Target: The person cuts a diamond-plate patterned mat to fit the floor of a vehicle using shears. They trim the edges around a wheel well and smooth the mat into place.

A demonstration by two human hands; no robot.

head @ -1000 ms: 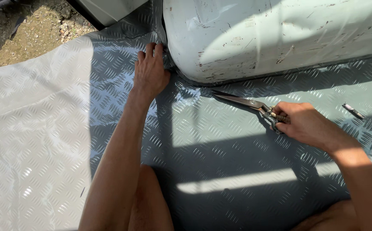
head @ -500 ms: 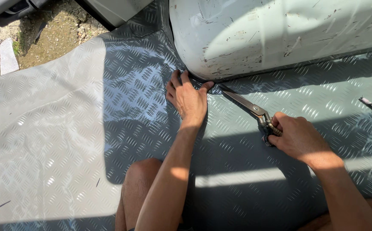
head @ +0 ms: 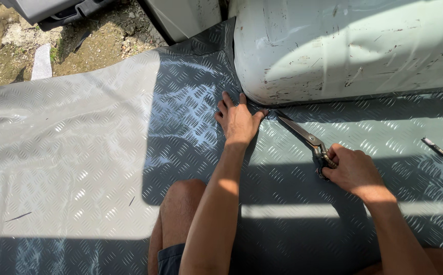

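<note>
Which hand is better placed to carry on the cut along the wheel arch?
Right. The right hand already grips the shears, whose blade tips sit at the base of the wheel arch. The left hand lies flat on the patterned sheet beside the blades, likely best kept there.

The left hand (head: 238, 121) lies flat, palm down, fingers spread and pointing forward, its forearm running straight back toward a bent bare knee. The right hand (head: 353, 169) is curled into a closed grip, knuckles up, its forearm angling in from the lower right.
</note>
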